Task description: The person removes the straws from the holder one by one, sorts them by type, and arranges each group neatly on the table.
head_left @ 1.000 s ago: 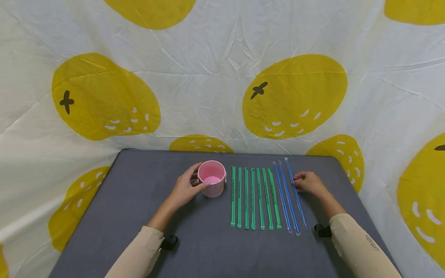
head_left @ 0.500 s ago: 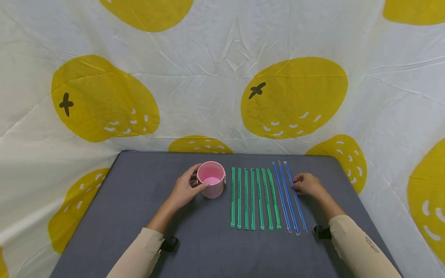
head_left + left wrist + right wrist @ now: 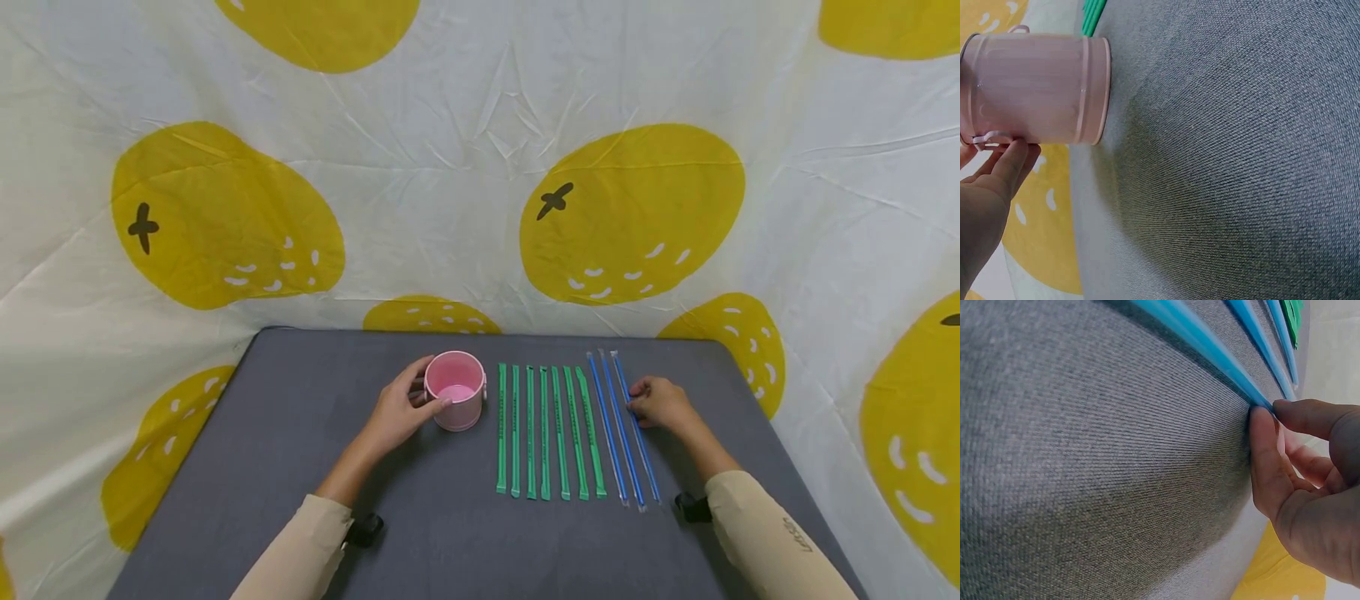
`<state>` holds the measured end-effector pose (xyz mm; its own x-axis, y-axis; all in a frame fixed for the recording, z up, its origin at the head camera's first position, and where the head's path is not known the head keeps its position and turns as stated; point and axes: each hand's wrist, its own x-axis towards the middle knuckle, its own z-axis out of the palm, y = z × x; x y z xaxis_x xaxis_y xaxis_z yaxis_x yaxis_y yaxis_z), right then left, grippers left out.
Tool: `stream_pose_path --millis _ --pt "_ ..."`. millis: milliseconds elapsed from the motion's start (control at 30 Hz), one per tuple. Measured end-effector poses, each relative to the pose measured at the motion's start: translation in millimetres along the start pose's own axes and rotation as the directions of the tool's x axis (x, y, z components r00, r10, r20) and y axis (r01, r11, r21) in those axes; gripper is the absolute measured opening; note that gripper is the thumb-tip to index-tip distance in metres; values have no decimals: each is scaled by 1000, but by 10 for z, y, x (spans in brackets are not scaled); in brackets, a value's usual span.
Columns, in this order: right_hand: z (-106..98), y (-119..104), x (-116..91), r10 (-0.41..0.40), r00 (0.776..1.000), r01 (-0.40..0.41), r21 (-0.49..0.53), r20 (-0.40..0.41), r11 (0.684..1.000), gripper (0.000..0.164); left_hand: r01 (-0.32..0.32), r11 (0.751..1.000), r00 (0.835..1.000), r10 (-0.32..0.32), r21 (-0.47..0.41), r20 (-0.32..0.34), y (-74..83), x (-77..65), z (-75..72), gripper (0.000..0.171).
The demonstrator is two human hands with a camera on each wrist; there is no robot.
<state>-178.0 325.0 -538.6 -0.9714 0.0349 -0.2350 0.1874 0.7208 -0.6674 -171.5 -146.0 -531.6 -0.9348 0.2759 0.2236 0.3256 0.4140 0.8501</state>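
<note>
A small pink bucket (image 3: 459, 410) stands upright on the table, left of the straws. My left hand (image 3: 402, 408) holds it at its left side, the thumb at the near side by the rim. In the left wrist view, fingertips touch the bucket's side by a small handle lug. Three blue straws (image 3: 621, 433) in clear wrappers lie side by side. My right hand (image 3: 662, 402) pinches the rightmost blue straw (image 3: 1210, 350) between thumb and finger, above its middle. Left of these lies a row of several straws in green wrappers (image 3: 545, 433).
The dark grey table (image 3: 300, 400) reaches back to a white cloth (image 3: 435, 217) printed with yellow fruit. Black wrist cameras hang under both sleeves.
The rightmost blue straw has slid slightly toward me with my right hand, so its ends now sit nearly level with the other blue ones. My left hand stays at the bucket.
</note>
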Motion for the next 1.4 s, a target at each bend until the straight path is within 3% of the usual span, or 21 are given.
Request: stream_pose_path --millis 400,733,1400 --pt "-7 44 -46 -11 1000 11 -2 -9 1000 28 -22 998 1000 21 -59 -12 0 1 41 83" --pt "18 53 -11 -4 1000 5 8 -24 1000 28 -5 1000 1000 4 -17 -6 -23 11 15 83" --pt "49 66 -2 -57 998 57 -8 -25 998 29 10 1000 1000 -10 -15 -3 -23 9 -12 83"
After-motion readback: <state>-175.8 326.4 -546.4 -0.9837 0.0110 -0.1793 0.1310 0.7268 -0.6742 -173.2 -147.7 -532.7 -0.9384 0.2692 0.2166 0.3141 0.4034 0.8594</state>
